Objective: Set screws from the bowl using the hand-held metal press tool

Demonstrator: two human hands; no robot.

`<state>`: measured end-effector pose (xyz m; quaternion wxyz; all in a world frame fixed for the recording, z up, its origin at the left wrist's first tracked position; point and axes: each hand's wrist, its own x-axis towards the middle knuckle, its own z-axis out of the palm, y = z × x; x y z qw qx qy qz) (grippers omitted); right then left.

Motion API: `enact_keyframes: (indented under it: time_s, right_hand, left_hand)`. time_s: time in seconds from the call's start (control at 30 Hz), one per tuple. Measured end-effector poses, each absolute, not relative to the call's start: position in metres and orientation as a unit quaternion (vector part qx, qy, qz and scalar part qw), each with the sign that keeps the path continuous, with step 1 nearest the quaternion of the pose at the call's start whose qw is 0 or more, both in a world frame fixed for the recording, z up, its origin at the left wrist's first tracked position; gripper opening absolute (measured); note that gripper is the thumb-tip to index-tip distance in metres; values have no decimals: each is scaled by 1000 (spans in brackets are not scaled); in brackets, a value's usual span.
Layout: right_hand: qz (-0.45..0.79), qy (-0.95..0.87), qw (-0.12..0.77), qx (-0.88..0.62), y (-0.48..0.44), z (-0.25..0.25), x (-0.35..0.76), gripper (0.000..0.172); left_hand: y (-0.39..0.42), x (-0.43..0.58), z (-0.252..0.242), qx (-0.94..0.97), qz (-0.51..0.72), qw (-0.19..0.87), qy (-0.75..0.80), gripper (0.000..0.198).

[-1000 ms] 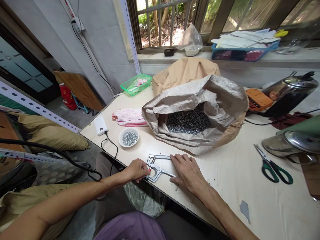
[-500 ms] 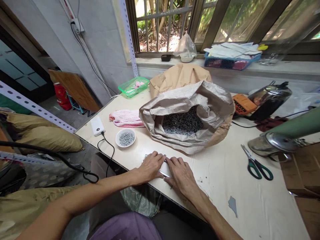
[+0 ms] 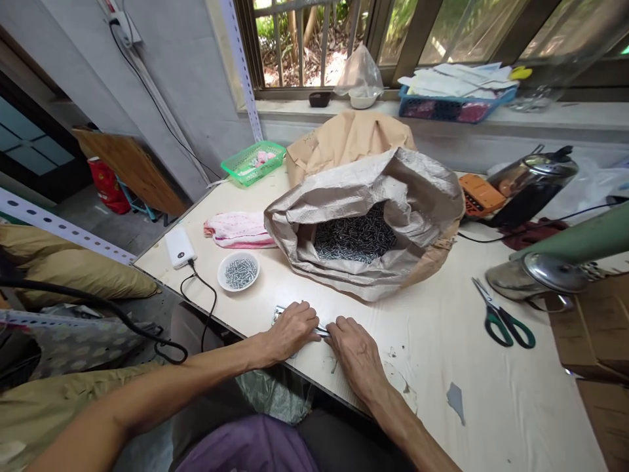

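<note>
My left hand (image 3: 291, 330) lies over a flat metal tool (image 3: 280, 313) near the front edge of the pale table (image 3: 491, 393), fingers curled down on it. Only the tool's left end and a short strip between my hands show. My right hand (image 3: 354, 347) rests beside it, fingertips pressed on the tool's right part. Behind my hands stands a big open woven sack (image 3: 363, 223) full of small dark metal pieces. A small white bowl (image 3: 238, 271) of shiny metal pieces sits to the left.
Green-handled scissors (image 3: 501, 321) lie at the right. A white power bank (image 3: 179, 247) with a black cable, a pink cloth (image 3: 238, 231) and a green basket (image 3: 253, 162) sit at the left. A kettle (image 3: 533, 180), an orange device (image 3: 479, 195) and a green machine (image 3: 555, 262) stand at the right.
My left hand moved from the tool's left end onto its top, and both hands closed together over it. The open tool is now folded flat and mostly hidden. The camera shifted a little.
</note>
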<state>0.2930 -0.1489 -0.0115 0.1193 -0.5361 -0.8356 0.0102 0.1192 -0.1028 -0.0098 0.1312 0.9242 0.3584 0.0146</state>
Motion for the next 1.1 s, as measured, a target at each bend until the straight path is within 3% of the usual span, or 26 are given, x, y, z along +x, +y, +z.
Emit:
enact_keyframes:
  time_s: [0.13, 0.2, 0.23, 0.33, 0.4, 0.5, 0.63, 0.83, 1.0, 1.1]
  right_hand:
    - [49, -839, 125, -528, -142, -12, 297, 14]
    - [67, -837, 114, -531, -136, -11, 300, 2]
    - [75, -836, 112, -532, -133, -11, 302, 12]
    - [87, -838, 137, -520, -130, -10, 310, 64]
    - [71, -832, 181, -520, -137, -9, 316, 76]
    - [34, -806, 251, -535, -156, -10, 316, 63]
    - [24, -793, 286, -538, -175, -18, 297, 44]
    - [2, -779, 284, -560, -176, -35, 264, 27]
    - [-7, -771, 272, -577, -174, -40, 260, 25]
    - [-30, -762, 262, -592, -170, -40, 260, 27]
  left_hand:
    - [-107, 123, -17, 926, 20, 118, 358, 19]
    - [-108, 123, -16, 920, 26, 116, 373, 19]
    - [-108, 122, -15, 915, 37, 116, 385, 26]
    - [-106, 106, 1, 893, 124, 132, 412, 63]
    - [-106, 86, 17, 862, 196, 150, 442, 60]
    - [-111, 56, 33, 782, 221, 192, 550, 30]
    - [-126, 46, 25, 705, 101, 261, 652, 26]
    - [-124, 71, 12, 674, 8, 274, 686, 17]
    - [-111, 79, 23, 622, -52, 363, 692, 8]
    - [-109, 76, 17, 611, -14, 389, 689, 9]
